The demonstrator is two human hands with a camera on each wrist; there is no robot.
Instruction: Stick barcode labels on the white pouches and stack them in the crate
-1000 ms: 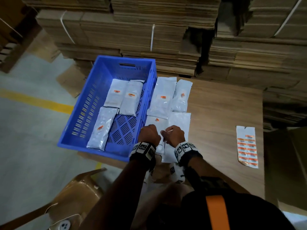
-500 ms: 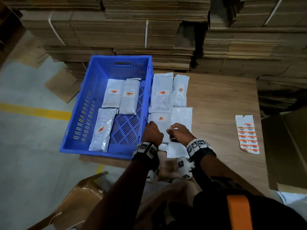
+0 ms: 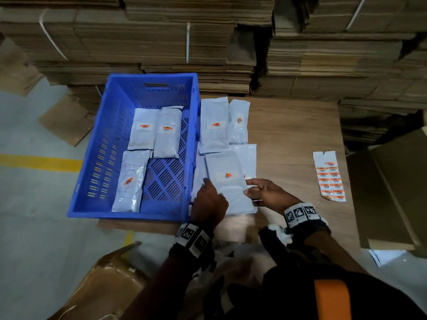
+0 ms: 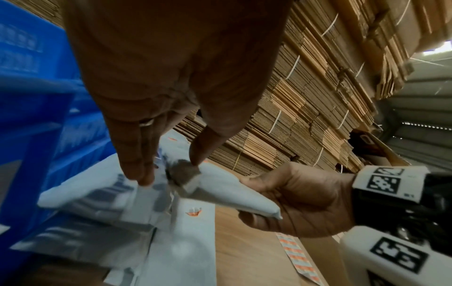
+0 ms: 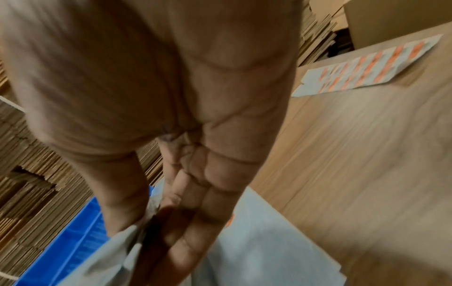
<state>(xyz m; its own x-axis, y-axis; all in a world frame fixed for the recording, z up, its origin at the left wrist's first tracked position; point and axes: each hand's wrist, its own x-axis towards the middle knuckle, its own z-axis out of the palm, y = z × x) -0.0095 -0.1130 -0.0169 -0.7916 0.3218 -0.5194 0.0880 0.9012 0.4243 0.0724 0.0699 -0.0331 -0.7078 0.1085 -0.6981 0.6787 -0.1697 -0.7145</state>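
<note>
A white pouch (image 3: 227,181) with an orange barcode label is held just above the pile of pouches (image 3: 248,158) on the table, beside the blue crate (image 3: 97,162). My left hand (image 3: 212,188) pinches its left edge between thumb and fingers (image 4: 144,174). My right hand (image 3: 247,187) pinches the right edge; in the right wrist view the right hand (image 5: 146,232) has its thumb on top of the pouch (image 5: 115,251). Three labelled pouches (image 3: 143,130) lie flat in the crate. The label sheet (image 3: 329,176) lies at the table's right.
Two more labelled pouches (image 3: 215,125) lie on the table (image 3: 288,139) against the crate's right wall. Strapped stacks of flat cardboard (image 3: 208,38) rise behind. A cardboard box (image 3: 388,192) stands at the right edge, a brown chair (image 3: 104,285) below left.
My hands were close together, pressing on the pile. They have spread apart and now hold a labelled pouch by its two side edges, raised slightly off the pile.
</note>
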